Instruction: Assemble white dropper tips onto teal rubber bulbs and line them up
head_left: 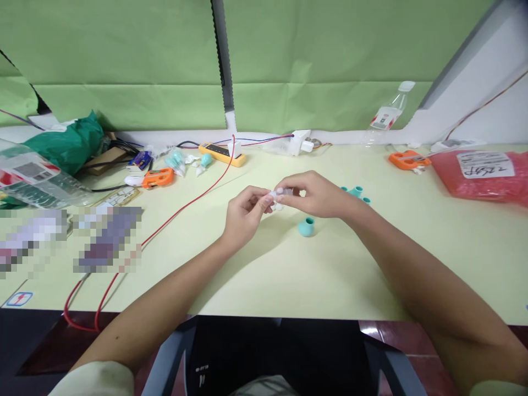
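Observation:
My left hand (247, 213) and my right hand (312, 193) meet above the middle of the table. Between their fingertips they hold a small translucent white plastic part (279, 192), pinched from both sides. Fingers hide much of it, so its exact kind does not show. Just below my right hand a teal rubber bulb (306, 226) stands on the table with its round opening upward. Behind my right wrist lies another teal rubber piece (355, 191) with several openings, partly covered by the wrist.
A red cable (181, 208) crosses the table at left. Along the back are a yellow power strip (223, 154), a teal-bulbed piece (205, 160) and an orange tool (158, 177). At right stand a clear bottle (388, 117), another orange tool (408, 160) and a red bag (474, 184).

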Motion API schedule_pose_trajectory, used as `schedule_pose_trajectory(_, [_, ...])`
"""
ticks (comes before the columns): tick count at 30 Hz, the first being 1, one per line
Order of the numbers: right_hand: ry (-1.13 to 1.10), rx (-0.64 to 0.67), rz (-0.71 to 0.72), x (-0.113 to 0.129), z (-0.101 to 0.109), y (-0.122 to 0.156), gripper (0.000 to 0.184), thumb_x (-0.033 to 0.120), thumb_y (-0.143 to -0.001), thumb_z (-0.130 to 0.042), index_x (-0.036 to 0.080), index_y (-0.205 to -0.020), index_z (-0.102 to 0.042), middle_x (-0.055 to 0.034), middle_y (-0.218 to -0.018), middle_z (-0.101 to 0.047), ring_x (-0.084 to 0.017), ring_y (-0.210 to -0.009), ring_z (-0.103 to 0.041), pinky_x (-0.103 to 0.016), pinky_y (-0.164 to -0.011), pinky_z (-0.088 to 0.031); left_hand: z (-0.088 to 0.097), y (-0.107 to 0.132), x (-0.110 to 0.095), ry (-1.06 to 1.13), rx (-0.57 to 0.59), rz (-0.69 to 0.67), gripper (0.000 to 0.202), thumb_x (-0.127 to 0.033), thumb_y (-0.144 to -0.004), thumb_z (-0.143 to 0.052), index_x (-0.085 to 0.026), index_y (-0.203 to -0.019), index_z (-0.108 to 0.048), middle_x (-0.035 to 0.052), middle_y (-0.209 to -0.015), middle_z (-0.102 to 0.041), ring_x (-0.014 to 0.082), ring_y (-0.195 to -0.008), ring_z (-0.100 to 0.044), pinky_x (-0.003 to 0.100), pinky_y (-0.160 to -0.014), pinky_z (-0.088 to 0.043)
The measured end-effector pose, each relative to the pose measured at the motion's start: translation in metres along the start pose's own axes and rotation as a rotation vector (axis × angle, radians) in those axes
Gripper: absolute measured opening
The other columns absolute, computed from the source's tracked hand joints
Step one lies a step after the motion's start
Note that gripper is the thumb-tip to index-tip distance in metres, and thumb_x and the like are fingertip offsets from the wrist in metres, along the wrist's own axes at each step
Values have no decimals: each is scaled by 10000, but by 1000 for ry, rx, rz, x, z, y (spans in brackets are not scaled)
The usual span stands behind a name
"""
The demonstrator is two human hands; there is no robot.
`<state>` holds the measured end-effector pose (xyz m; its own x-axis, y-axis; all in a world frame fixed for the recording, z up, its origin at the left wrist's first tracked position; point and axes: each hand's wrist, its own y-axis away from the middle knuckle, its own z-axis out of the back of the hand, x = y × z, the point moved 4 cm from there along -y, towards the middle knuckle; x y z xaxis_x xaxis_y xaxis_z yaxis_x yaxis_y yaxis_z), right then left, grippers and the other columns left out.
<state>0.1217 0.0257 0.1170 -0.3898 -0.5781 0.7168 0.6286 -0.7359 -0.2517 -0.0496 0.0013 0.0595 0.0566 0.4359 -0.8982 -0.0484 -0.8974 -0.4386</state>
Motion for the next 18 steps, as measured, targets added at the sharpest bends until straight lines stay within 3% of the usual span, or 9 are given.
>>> schedule_pose_trajectory(3, [150,46,52,7,11,2,103,308,-845,-713,216,-839,-758,-53,-872,-677,-192,-803,-587,-307,-686,-433,-7,2,0,29,43,-5,288,-418,-858,-773,-189,-1011,-687,27,-851,-725,136,-723,-673,291,-723,-548])
schedule_pose_trajectory(7, [91,58,-21,3,25,5,64,240,-819,-703,223,-858,-750,-35,-850,-660,-188,-789,-574,-313,-695,-440,-15,10,6,21,65,-57,371,-356,-868,-769,-220,-1159,-584,28,-915,-701,152,-848,-665,313,-819,-524])
schedule_pose_trajectory(9, [-11,-3,-75,-3,35,9,147,231,-802,-715,237,-945,-752,-20,-823,-649,-186,-768,-568,-313,-680,-446,-20,17,11,-102,95,-68,351,-357,-878,-750,-222,-1151,-576,40,-968,-680,152,-852,-640,309,-800,-499])
schedule_pose_trajectory(11, [-124,-54,-111,-11,43,17,270,235,-786,-733,256,-1055,-745,-11,-819,-645,-189,-759,-571,-314,-664,-456,-30,24,18,-287,205,-64,334,-374,-874,-742,-224,-1132,-592,55,-1028,-665,162,-846,-617,316,-769,-475])
schedule_pose_trajectory(14, [-211,-53,-125,-21,43,33,257,268,-785,-753,248,-1039,-730,-25,-868,-663,-198,-783,-595,-328,-681,-485,-50,32,26,-480,368,-46,423,-420,-846,-760,-235,-1188,-590,80,-1140,-652,223,-962,-615,369,-824,-478])
schedule_pose_trajectory(18, [-181,-11,-147,-31,34,50,153,287,-789,-768,226,-893,-674,-27,-892,-666,-175,-758,-588,-317,-679,-488,-68,28,31,-537,408,-48,480,-485,-815,-784,-211,-1174,-620,118,-1205,-640,327,-1172,-554,478,-979,-457])
